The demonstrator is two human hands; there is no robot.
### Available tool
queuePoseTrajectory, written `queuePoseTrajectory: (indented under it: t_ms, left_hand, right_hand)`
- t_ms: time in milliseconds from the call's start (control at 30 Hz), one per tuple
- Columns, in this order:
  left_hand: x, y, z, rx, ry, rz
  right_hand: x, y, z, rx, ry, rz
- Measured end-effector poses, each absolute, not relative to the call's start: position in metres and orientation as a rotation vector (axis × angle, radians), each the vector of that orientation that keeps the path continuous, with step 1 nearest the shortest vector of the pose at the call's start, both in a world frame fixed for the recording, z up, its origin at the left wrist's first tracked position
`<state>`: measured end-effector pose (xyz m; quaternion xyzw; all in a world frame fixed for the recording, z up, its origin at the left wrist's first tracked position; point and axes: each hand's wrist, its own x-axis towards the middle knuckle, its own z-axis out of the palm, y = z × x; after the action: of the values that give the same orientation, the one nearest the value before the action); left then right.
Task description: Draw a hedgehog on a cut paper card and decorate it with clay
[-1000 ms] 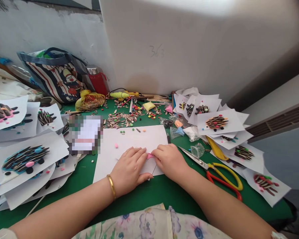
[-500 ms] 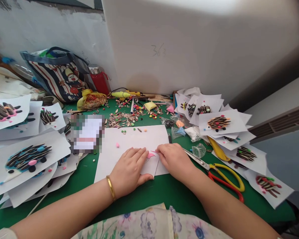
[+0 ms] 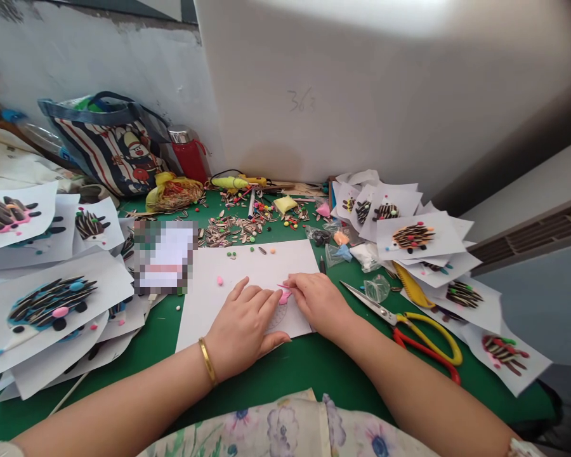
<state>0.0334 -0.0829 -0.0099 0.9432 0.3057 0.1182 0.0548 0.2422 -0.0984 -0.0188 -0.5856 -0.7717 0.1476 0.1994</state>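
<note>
Pink clay (image 3: 284,297) lies on the white paper (image 3: 290,257), between the fingertips of the two hands and just above some pencil lines drawn on the sheet. The left hand (image 3: 247,320) rests palm down, fingers extended and thumb apart, its index fingertip at the clay's edge — it presses on the paper and grips nothing. The right hand (image 3: 321,304) has thumb and fingers drawn together in a pinch, with a thin strand of the pink clay showing at their tips.

Farther up the sheet sit a pink ball (image 3: 220,280), small green balls (image 3: 231,254), one seed (image 3: 262,251) and an orange ball (image 3: 273,251). Beyond the paper, striped seeds (image 3: 231,230) are scattered over the green table (image 3: 309,374). Scissors (image 3: 385,313) with one yellow and one red handle lie right of the right hand, blades slightly parted. To either side are piled sheets bearing seed-and-clay hedgehogs — the left pile (image 3: 52,304) near a blurred-out phone (image 3: 166,257), the right pile (image 3: 413,237) beyond the scissors.
</note>
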Motion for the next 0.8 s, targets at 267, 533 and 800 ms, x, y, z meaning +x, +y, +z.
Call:
queuePoseTrajectory:
  t_ms: [267,533,800]
  left_hand:
    - [0.031,-0.079,-0.024,2.887,0.834,0.354]
    - [0.035,-0.079,-0.022,2.859,0.854,0.346]
    - [0.037,-0.079,-0.023,2.885,0.872,0.338]
  right_hand:
    - [0.253,-0.095,-0.016,-1.655,-2.112,0.340]
    - [0.258,-0.099,-0.008,-1.803,-2.253,0.259]
    - [0.255,-0.099,-0.010,-1.791,-2.348,0.227]
